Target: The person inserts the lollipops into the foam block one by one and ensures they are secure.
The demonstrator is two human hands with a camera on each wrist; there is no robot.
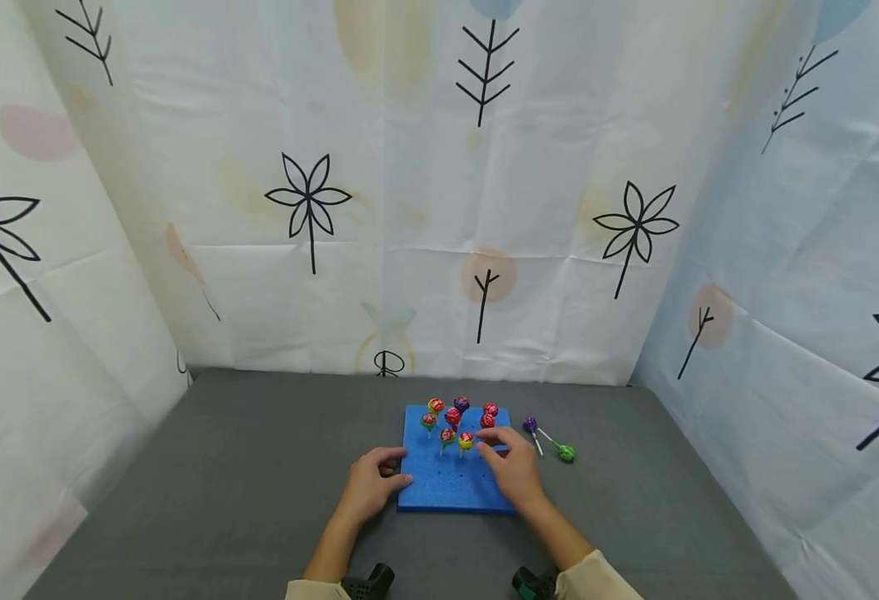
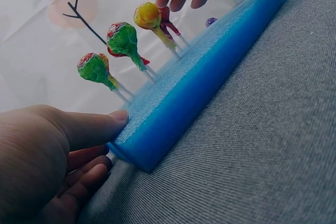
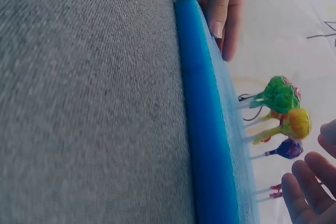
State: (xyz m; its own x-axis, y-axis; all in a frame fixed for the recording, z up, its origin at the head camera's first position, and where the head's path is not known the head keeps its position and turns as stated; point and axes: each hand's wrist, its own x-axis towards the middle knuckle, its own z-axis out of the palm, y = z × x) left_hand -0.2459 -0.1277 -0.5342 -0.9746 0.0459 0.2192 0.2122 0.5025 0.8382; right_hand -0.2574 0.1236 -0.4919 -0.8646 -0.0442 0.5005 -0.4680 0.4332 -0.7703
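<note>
Several wrapped lollipops stand upright by their sticks in a blue foam board, with small holes showing in its near part. At the board's left edge my left hand grips it, thumb on the top face and fingers at the side. My right hand hovers over the board's right side with loosely bent fingers and nothing between them. Just left of its fingertips stands a yellow lollipop. A green-and-red lollipop is beside the yellow one. Farther back rises a purple lollipop.
Right of the board, another purple lollipop and a green lollipop lie on the grey cloth-covered table. Patterned white curtains hang behind the table and along both sides.
</note>
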